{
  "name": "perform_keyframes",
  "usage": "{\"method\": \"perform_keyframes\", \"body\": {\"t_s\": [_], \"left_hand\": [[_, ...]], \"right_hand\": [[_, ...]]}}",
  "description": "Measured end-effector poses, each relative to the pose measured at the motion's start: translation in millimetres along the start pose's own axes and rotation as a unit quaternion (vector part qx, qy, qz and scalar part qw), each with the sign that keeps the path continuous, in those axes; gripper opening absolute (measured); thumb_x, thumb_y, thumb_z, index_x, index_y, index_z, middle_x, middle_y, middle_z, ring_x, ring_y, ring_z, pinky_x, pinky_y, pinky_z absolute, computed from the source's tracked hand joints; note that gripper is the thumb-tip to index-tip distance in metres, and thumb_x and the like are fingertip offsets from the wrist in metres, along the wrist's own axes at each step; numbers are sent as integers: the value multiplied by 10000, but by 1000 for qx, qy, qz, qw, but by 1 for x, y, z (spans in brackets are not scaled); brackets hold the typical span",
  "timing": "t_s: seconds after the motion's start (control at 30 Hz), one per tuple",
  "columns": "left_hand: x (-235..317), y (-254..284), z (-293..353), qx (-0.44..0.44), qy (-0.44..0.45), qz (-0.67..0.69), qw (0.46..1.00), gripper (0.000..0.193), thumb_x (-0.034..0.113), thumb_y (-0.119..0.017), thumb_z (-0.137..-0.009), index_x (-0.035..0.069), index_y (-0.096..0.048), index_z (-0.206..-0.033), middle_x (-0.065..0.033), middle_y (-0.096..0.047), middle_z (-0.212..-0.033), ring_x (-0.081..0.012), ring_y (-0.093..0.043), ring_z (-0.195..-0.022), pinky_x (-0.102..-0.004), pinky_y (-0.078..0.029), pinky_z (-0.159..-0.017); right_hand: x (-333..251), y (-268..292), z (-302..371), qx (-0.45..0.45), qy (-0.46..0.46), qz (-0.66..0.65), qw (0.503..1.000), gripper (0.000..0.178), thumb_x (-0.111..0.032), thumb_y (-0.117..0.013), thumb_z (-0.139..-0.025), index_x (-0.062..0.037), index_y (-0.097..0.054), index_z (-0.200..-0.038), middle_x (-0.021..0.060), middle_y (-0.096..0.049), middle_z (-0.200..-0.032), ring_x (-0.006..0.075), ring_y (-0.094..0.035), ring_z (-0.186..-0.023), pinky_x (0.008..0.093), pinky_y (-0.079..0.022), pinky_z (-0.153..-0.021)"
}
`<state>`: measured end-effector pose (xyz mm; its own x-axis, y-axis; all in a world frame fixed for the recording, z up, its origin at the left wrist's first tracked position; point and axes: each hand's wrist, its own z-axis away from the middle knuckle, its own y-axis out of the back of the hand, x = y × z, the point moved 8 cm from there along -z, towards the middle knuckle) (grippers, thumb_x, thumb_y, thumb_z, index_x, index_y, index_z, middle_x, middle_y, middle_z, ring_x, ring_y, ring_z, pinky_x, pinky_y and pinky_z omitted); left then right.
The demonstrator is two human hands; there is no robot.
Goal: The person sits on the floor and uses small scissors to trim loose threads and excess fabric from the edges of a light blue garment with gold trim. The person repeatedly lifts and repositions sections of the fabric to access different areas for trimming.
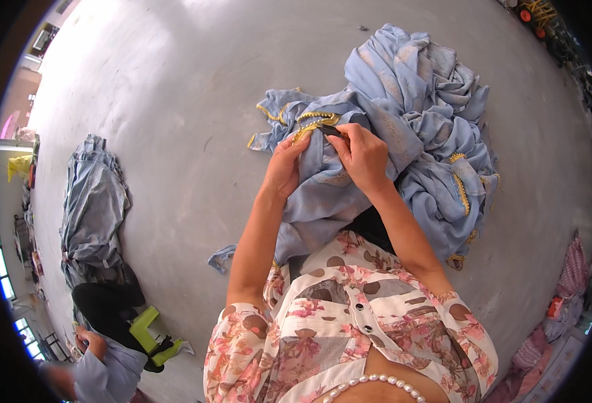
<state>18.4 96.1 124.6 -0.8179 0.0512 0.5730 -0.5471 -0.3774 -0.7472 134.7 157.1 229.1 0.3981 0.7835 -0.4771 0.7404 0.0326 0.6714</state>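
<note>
A light blue garment (323, 201) with yellow beaded trim lies over my lap and spreads onto the floor. My left hand (285, 166) pinches the yellow trim (307, 126) along one edge of the cloth. Close beside it, my right hand (364, 160) grips a small black hand tool (328, 130), whose tip meets the trim. Its exact kind is partly hidden by my fingers. More blue cloth (403, 74) from this pile lies bunched at the far right, with trim showing on its folds.
At the left, a grey-blue heap of cloth (94, 201) lies on the grey floor (182, 134). Near it sits another person (108, 363), beside a lime-green stool (149, 332). Pink checked cloth (571, 272) is piled at the right edge.
</note>
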Motion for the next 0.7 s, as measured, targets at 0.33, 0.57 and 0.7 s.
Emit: {"method": "perform_keyframes", "body": {"t_s": [0.33, 0.57, 0.7], "left_hand": [[8, -4, 7, 18, -20, -2, 1000, 252, 110, -529, -906, 17, -575, -1136, -48, -615, -1077, -138, -595, -949, -286, -489, -853], [53, -44, 63, 32, -245, -516, 820, 165, 79, -624, -805, 52, -662, -964, -69, -623, -929, -182, -602, -802, -277, -463, -703], [25, -71, 99, -54, -311, -645, 696, 233, 81, -675, -717, 78, -677, -950, -103, -592, -882, -265, -600, -793, -325, -479, -660]], "right_hand": [[25, -7, -12, -16, -232, -452, 861, 274, -139, -694, -838, -22, -557, -1045, -52, -513, -753, -1, -422, -643, 138, -342, -573], [50, 11, -14, -80, -181, -285, 938, 231, -107, -711, -796, -33, -610, -990, -24, -576, -722, 14, -408, -540, 181, -359, -491], [61, 20, -4, -80, -199, -205, 955, 255, -152, -725, -775, -39, -613, -975, 20, -623, -846, 62, -494, -543, 218, -428, -512]]}}
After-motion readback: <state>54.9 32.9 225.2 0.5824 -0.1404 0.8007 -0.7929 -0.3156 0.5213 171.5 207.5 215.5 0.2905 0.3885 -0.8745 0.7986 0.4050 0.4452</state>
